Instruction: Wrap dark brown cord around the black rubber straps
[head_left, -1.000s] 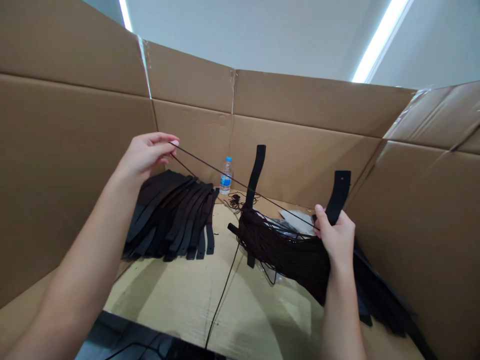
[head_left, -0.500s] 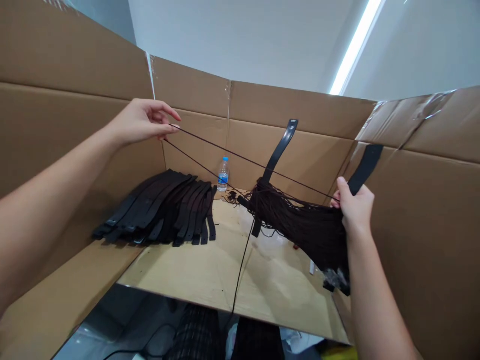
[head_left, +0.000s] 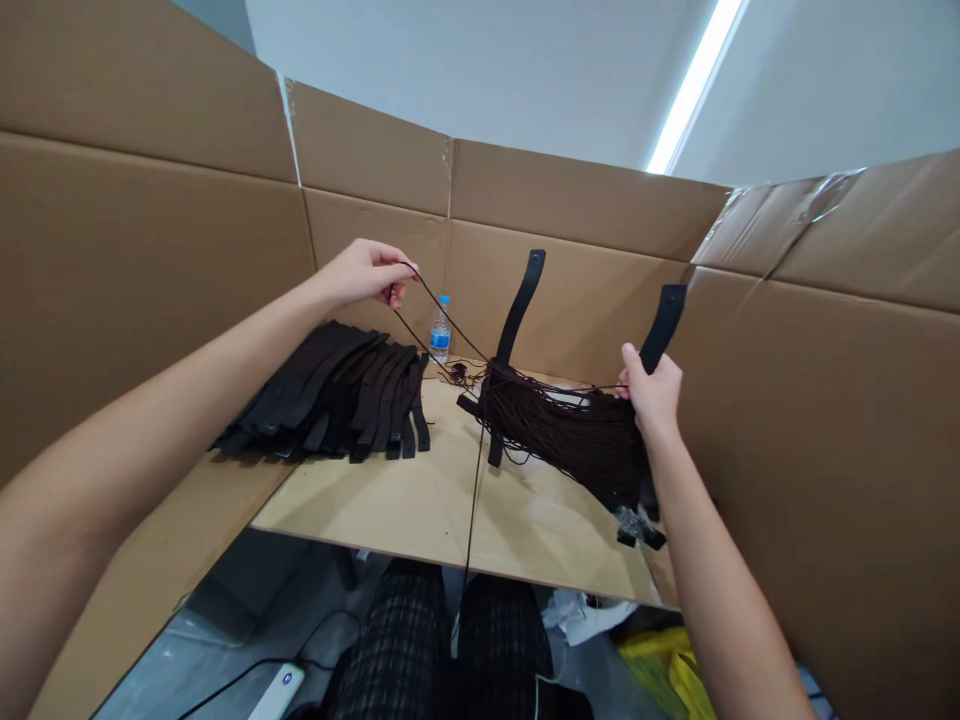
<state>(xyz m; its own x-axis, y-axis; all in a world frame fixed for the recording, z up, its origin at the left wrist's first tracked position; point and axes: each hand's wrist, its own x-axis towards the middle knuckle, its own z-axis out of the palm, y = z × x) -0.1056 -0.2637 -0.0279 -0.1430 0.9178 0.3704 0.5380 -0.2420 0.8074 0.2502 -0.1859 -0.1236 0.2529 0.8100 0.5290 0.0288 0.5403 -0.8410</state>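
My left hand (head_left: 377, 272) pinches a thin dark cord (head_left: 448, 318), raised above the board. From those fingers two strands slope down to the near end of a thick dark bundle of cords (head_left: 559, 420). That bundle stretches rightward between black curved strips; one upright strip (head_left: 521, 308) stands at its left end. On the right, my right hand (head_left: 651, 393) is closed around another black strip (head_left: 664, 325), whose top sticks up past my thumb. A single cord hangs from the bundle's left end over the board's front edge.
Many black strips (head_left: 337, 390) lie fanned in a pile at left. A water bottle (head_left: 441, 330) with a blue cap stands at the back wall. Cardboard walls (head_left: 570, 270) enclose the wooden board (head_left: 390, 500). Below are my legs, a white power bank-like object (head_left: 277, 692) and a yellow bag (head_left: 667, 660).
My left hand has moved right and slightly down, toward the bundle, and the cord strands have slackened. My right hand, with its strip, sits further left in view.
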